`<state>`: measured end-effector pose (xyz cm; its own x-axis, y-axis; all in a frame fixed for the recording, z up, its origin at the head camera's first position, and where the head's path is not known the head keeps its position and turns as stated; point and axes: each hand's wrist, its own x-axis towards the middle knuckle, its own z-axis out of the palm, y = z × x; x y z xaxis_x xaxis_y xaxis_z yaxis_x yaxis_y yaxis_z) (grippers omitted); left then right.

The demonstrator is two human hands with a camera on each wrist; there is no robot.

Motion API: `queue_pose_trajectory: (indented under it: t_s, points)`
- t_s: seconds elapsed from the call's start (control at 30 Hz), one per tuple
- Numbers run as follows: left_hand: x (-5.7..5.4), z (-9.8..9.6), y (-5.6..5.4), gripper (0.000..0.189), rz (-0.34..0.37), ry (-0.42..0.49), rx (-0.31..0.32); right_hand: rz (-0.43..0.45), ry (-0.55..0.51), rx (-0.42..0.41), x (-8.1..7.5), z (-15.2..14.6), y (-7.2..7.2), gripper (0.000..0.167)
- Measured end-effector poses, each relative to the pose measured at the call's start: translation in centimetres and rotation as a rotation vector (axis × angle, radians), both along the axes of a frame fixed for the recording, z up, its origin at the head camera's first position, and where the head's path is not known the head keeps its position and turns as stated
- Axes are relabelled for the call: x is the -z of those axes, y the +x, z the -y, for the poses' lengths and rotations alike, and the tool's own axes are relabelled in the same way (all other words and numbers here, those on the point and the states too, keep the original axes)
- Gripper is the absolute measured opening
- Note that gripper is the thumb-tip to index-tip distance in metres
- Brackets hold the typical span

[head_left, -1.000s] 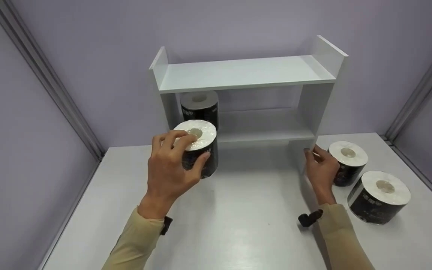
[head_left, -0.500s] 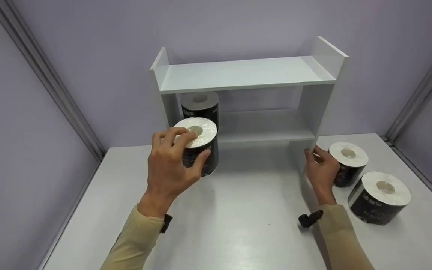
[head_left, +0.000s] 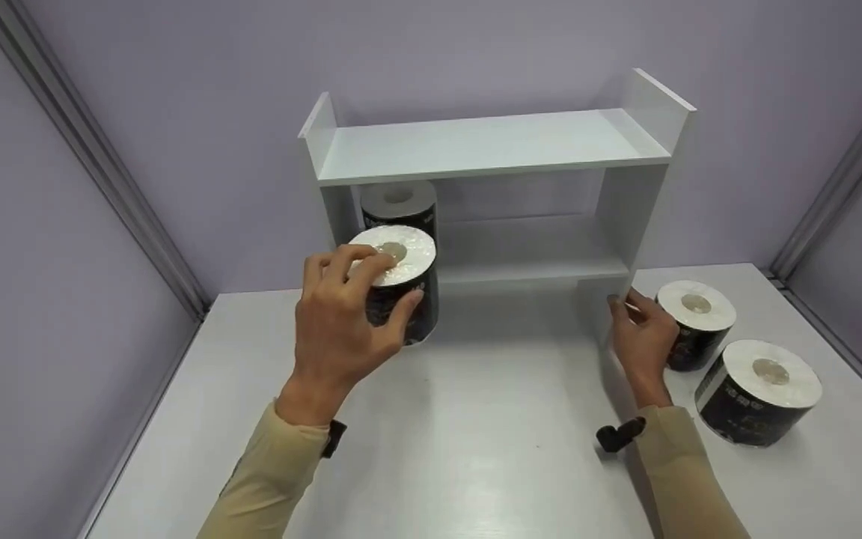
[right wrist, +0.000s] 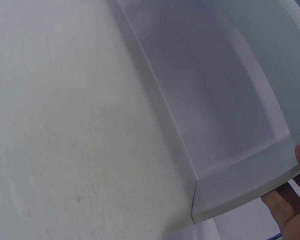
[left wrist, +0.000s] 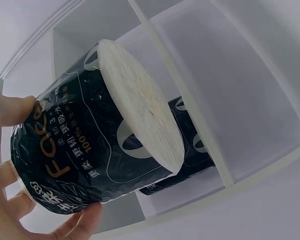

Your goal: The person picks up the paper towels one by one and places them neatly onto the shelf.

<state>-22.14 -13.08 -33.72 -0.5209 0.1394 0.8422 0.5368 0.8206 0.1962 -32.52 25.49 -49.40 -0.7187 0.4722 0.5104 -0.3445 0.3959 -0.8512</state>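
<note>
Looking down from the head view, the left hand (head_left: 337, 318) grasps a roll of white tissue in a black printed wrapper (head_left: 399, 284), fingers curled over its top rim and thumb against its side. This held roll is clear of the white tabletop (head_left: 476, 434), just ahead of the knuckles and in front of the left end of the white two-tier shelf unit (head_left: 491, 146). Behind it, further from the hand, a second black-wrapped roll (head_left: 399, 206) stands on the lower shelf board. The right hand (head_left: 640, 340) holds the foot of the shelf's right side panel, its fingers curled onto the front edge. Just right of that hand stands a third wrapped roll (head_left: 694, 323), and beyond it a fourth (head_left: 756, 393), both on the tabletop.

From the left wrist view, the held roll (left wrist: 90, 150) fills the frame, its white flat end turned toward the shelf (left wrist: 230, 75); fingertips (left wrist: 80, 227) wrap its black wrapper from below and the thumb presses from the left. The shelved roll (left wrist: 190, 150) shows partly behind it.

From the right wrist view, the fingertips (right wrist: 290, 207) lie against the shelf panel's lower edge (right wrist: 240, 190), beside the tabletop (right wrist: 65, 125).
</note>
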Motion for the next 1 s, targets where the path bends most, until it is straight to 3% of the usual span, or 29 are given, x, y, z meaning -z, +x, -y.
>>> queue_pose_trajectory:
  t_s: [0.53,1.0]
  points:
    - [-1.3,0.0,-0.2,0.038,0.003,0.019,0.010,0.039,0.020,0.022,-0.1,-0.2,0.0,0.027]
    - [-2.5,-0.3,-0.4,0.038,-0.032,0.003,0.009,-0.003,0.016,0.035,0.0,-0.3,0.0,0.026]
